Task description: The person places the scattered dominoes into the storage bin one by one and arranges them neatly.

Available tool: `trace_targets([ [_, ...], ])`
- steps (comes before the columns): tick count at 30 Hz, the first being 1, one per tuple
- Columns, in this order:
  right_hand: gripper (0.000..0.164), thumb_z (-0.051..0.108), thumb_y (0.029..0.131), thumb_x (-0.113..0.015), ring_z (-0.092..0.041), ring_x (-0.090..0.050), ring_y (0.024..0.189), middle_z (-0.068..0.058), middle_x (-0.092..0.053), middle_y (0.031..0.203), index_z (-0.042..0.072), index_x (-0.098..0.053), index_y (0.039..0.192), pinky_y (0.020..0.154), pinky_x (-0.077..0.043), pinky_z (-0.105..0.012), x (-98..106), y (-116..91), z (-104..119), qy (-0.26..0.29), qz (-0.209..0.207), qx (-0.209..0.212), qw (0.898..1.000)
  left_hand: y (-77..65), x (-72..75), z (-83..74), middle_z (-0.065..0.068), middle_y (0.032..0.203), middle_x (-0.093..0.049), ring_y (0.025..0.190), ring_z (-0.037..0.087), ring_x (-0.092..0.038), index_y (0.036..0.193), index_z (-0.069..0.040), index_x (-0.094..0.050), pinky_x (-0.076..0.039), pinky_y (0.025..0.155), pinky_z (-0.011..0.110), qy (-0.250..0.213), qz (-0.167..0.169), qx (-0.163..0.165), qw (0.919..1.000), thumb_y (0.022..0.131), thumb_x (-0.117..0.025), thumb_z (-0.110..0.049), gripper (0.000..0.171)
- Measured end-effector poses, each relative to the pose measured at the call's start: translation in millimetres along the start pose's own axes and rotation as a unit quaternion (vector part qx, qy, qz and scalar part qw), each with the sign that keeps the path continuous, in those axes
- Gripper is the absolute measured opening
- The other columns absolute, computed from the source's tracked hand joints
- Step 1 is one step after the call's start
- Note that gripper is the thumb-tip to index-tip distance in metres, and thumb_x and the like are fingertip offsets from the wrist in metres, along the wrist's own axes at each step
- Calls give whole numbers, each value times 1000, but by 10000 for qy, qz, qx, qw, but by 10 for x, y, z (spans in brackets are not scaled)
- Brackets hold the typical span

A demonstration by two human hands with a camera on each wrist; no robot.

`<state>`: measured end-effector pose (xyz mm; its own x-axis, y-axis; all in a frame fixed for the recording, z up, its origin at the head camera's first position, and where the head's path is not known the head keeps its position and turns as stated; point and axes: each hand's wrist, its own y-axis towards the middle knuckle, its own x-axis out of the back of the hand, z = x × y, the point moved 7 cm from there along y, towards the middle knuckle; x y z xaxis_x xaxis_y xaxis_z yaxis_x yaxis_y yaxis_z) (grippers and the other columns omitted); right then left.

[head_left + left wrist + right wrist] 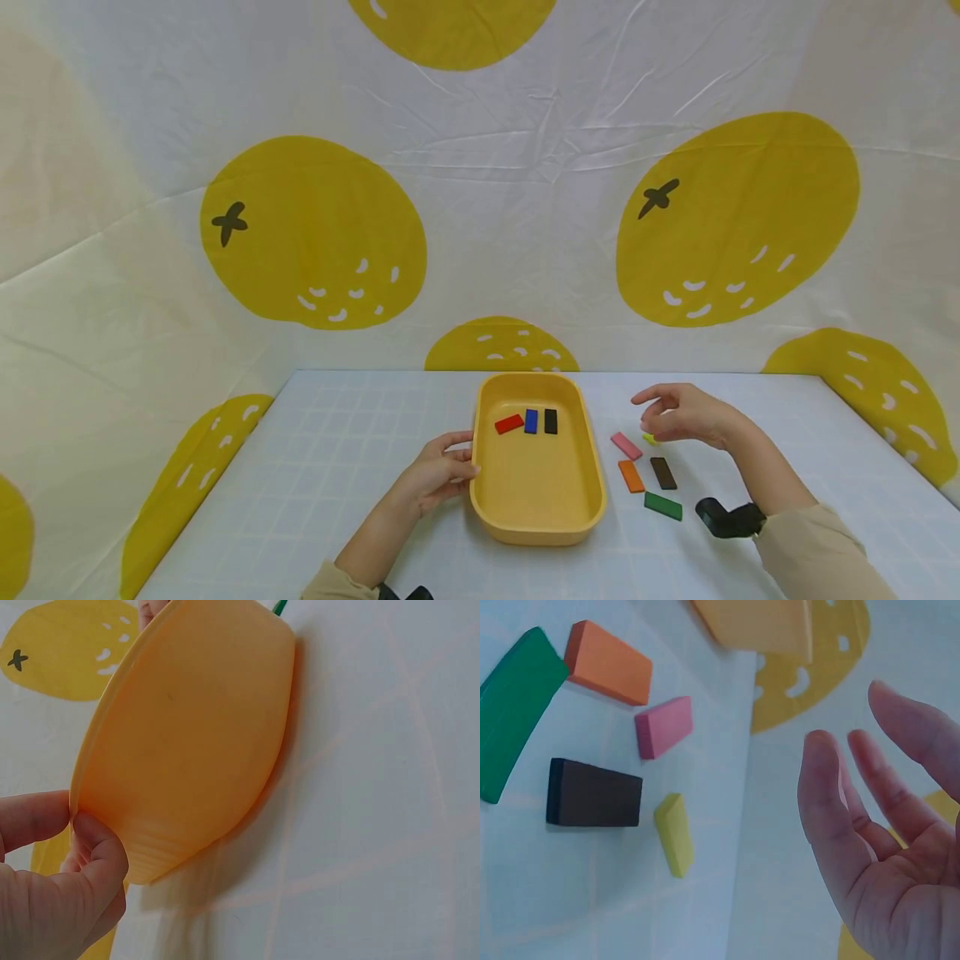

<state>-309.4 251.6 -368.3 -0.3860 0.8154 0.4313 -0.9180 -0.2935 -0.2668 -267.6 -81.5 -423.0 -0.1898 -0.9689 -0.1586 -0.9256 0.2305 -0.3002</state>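
Note:
My left hand (435, 479) pinches the left rim of a yellow-orange plastic tray (536, 492), thumb and finger on either side of the edge in the left wrist view. Inside the tray, toward its far end, lie a red block (509, 424), a blue block (531, 421) and a black block (551, 421). To the right of the tray, my right hand (690, 415) hovers with loosely bent fingers and holds nothing. Closest to it is a small yellow block (675, 836), partly hidden by the hand in the head view.
Beside the tray on the table lie a pink block (626, 446), an orange block (632, 477), a dark brown block (663, 473) and a green block (663, 506). A pale checked cloth (360, 433) covers the table. Behind it hangs a fruit-print sheet (517, 250).

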Motion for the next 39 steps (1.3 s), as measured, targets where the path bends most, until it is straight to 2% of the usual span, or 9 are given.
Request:
trace_targets([
  [9,54,10,83,-66,-30,-58,92,-12,-57,97,-8,-43,129,81,-52,-37,57,-159,-238,60,113,76,9999,-2,-5,-5,17,107,-54,83,21,-57,135,5,-36,-52,71,30,21,-26,28,10000,81,-58,12,59],
  [14,54,10,84,-65,-28,-57,92,-16,-57,100,-8,-41,129,81,-52,-36,74,-211,-382,120,122,25,9999,-7,-10,-2,18,108,-54,82,20,-57,135,5,-36,-52,73,31,66,-37,39,10000,82,-58,11,58],
  [21,55,10,84,-64,-23,-56,89,-13,-57,99,-9,-39,130,79,-52,-34,62,-251,-560,245,182,-26,9995,-11,6,14,18,110,-54,83,21,-57,136,4,-36,-52,74,32,134,-109,61,9998,82,-59,10,59],
  [30,55,10,84,-65,-23,-56,87,-10,-57,96,-10,-40,128,79,-52,-32,5,-273,-801,464,317,-103,9984,0,10,22,17,109,-54,82,21,-57,136,4,-36,-52,73,32,107,-82,42,9999,82,-59,10,59],
  [39,54,8,85,-64,-23,-58,85,-9,-57,93,-11,-38,128,78,-52,-32,-45,-256,-886,680,605,-7,9958,-6,10,14,18,111,-54,83,21,-57,136,4,-36,-52,73,32,103,-59,6,9999,82,-59,10,59],
])
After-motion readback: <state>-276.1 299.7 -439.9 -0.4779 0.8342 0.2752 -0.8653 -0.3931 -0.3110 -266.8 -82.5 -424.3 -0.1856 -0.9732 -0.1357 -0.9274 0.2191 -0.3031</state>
